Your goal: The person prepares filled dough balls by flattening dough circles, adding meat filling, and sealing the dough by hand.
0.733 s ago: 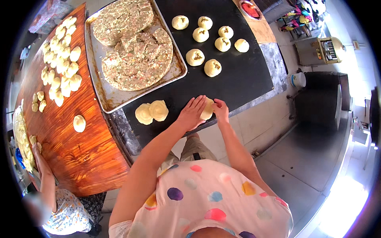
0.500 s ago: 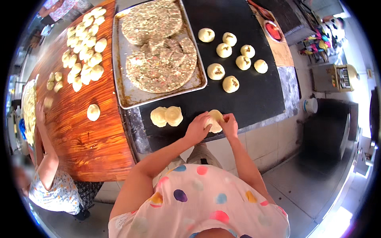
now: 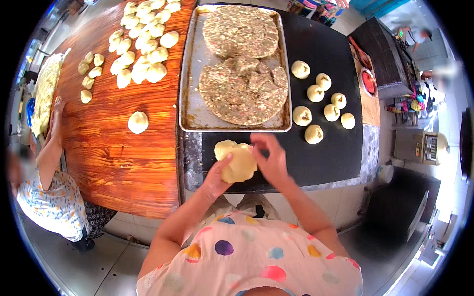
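My left hand grips a flat round of dough by its edge, thumb on top, above the near part of the black work surface. Just behind it, partly covered by the round, lies other pale dough. My right hand is raised close to the round's right side, fingers bent but apart, with nothing visible in them. Beyond both hands is a metal tray bearing two large mounds of chopped filling; the nearer one is broken up at its top.
Several shaped buns with filling showing at the top sit right of the tray. On the wooden table at left are many dough balls. A co-worker's arm rests at its far left. A red-filled bowl stands far right.
The dough round moved from between both hands into my left hand alone, leftward toward the other dough pieces. My right hand let go and lifted toward the tray. The whole view shifted.
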### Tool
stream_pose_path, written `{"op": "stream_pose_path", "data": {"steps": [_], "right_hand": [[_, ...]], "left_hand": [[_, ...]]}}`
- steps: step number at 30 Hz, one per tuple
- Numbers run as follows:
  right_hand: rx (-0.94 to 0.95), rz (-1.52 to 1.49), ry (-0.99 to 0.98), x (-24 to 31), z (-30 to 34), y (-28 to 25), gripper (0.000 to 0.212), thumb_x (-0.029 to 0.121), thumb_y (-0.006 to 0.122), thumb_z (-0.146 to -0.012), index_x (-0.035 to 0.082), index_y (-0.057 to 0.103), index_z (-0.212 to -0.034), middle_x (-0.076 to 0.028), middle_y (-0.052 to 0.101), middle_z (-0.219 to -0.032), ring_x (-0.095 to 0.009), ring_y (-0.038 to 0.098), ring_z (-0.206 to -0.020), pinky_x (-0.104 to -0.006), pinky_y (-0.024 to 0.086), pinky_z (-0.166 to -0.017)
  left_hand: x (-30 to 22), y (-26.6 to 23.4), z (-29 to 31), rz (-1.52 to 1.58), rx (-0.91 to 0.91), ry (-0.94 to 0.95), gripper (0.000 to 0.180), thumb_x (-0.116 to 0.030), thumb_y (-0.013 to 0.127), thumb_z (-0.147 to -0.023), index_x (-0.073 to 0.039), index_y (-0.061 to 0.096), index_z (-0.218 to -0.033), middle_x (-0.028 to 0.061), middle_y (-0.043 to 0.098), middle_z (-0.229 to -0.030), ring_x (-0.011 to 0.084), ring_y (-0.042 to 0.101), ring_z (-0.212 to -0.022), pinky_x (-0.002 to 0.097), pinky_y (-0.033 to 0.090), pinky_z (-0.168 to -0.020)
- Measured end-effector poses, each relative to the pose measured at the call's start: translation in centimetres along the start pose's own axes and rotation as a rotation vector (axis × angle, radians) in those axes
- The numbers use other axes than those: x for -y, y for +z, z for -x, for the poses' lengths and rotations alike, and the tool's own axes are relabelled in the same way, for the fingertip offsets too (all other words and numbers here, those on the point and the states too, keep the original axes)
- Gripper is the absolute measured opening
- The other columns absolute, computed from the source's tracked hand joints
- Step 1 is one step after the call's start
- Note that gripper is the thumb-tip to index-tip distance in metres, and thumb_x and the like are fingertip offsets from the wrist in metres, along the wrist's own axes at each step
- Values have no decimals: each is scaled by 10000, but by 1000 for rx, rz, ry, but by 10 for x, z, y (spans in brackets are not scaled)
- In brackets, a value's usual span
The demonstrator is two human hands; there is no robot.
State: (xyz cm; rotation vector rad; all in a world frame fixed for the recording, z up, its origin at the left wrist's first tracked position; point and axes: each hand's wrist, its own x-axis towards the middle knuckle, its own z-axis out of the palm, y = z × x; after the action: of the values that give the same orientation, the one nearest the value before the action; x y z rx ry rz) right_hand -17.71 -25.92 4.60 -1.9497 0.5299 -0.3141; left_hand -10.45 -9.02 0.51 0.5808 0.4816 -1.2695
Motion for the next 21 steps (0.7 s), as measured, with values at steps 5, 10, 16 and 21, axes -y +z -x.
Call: {"op": "stream_pose_path", "data": {"steps": [5,10,16,21], "right_hand": [[-70,421,-478,3,-160,46,453,240,652,-889,44,502,-1269,-181,606,-1157,-359,580,-1103,-447,484,-920],[-96,603,-230,-24,-255,105,570,363,666,-866,42,486,-1302,-193,571,-1224,-371,570,-1119,-461,472,-933],[166,591,-240,-20,-222,111,650,369,727,-812,66,469,-1327,-194,515,-1335,-347,513,-1219,-469,452,-958],[77,672,-522,-14,-201,112,761,255,793,-758,83,407,-1392,-196,525,-1336,-365,524,-1210,-438,424,-1032]], "left_hand": [[-46,-29,26,-33,-72,165,529,-352,619,-942,-41,479,-1347,124,590,-1285,284,591,-1181,453,468,-1024],[-69,-37,47,90,-79,301,567,-437,585,-951,-56,472,-1355,133,562,-1325,285,540,-1245,464,433,-1051],[-91,-53,59,317,33,336,586,-502,484,-980,-55,479,-1358,133,560,-1339,293,535,-1247,464,415,-1063],[-96,-60,59,324,14,317,544,-453,498,-984,-54,480,-1354,133,560,-1338,294,538,-1243,462,416,-1062]]}}
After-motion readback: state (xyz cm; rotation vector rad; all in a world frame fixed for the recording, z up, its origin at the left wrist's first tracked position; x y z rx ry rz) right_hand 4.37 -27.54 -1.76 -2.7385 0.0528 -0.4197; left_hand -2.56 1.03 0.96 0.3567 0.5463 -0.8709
